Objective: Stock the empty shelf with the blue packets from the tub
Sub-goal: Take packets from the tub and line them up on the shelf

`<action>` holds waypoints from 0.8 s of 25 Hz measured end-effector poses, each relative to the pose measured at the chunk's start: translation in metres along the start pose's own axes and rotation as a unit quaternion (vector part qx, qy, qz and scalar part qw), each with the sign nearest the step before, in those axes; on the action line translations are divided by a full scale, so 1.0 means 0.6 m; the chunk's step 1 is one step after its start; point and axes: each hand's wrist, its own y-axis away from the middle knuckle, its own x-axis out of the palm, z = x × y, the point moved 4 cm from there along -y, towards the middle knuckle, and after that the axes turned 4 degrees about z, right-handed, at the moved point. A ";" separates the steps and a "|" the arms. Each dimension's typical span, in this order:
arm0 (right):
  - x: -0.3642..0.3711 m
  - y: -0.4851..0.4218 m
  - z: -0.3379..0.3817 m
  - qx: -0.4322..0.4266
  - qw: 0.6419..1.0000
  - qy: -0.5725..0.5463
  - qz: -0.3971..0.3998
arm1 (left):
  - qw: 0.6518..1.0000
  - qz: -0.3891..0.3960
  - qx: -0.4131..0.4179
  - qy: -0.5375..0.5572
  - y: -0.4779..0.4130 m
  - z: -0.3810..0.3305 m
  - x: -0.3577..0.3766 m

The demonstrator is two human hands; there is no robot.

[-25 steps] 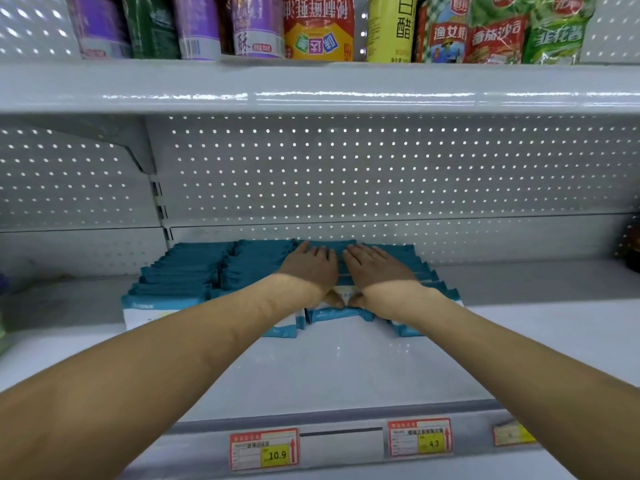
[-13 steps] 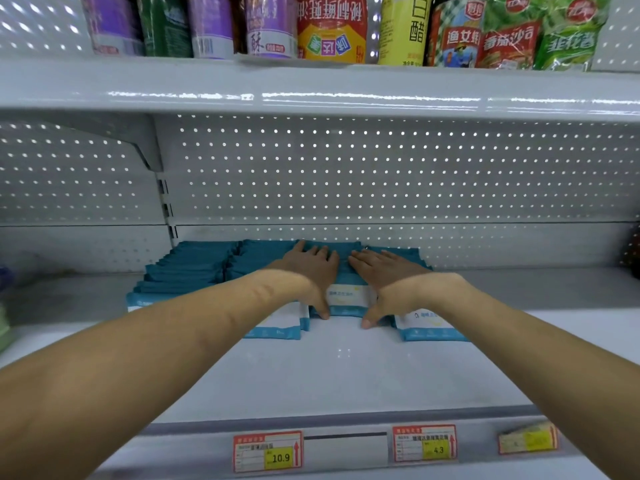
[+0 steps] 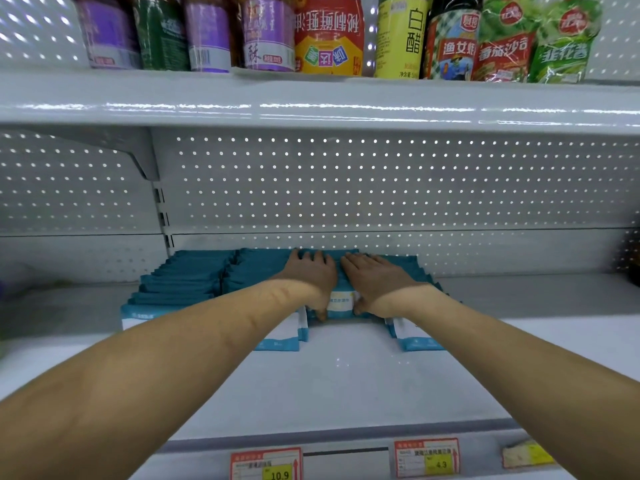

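A white pegboard (image 3: 381,188) backs the bay, light showing through its holes. Above, a glossy grey upper shelf (image 3: 311,105) on a bracket (image 3: 138,154) carries bottles (image 3: 329,36) and pouches (image 3: 533,39). Red-bordered price tags (image 3: 265,464) line the front rail (image 3: 346,457); the rightmost label (image 3: 526,454) looks yellow, though it is blurred.

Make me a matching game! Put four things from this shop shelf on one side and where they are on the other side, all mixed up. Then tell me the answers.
Things:
1. blue packets
2. yellow bottle
3. green pouch
4. 10.9 price tag

Places:
A. on the front edge of the lower shelf
B. rightmost thing on the top shelf
C. in rows at the back of the lower shelf
D. on the top shelf, just left of the dark bottle

Pairs: 1-C, 2-D, 3-B, 4-A
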 end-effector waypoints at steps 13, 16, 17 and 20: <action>-0.020 0.201 -0.157 0.035 0.988 -0.097 0.119 | 0.991 -0.001 0.127 0.049 0.066 -0.126 -0.076; 0.004 0.211 -0.186 0.040 0.986 -0.075 0.141 | 0.992 0.004 0.126 0.023 0.039 -0.168 -0.073; 0.009 0.209 -0.195 0.035 0.987 -0.070 0.142 | 0.992 0.009 0.125 0.011 0.027 -0.177 -0.076; 0.025 0.181 -0.214 0.029 0.988 -0.064 0.141 | 0.990 0.035 0.133 -0.019 0.000 -0.194 -0.078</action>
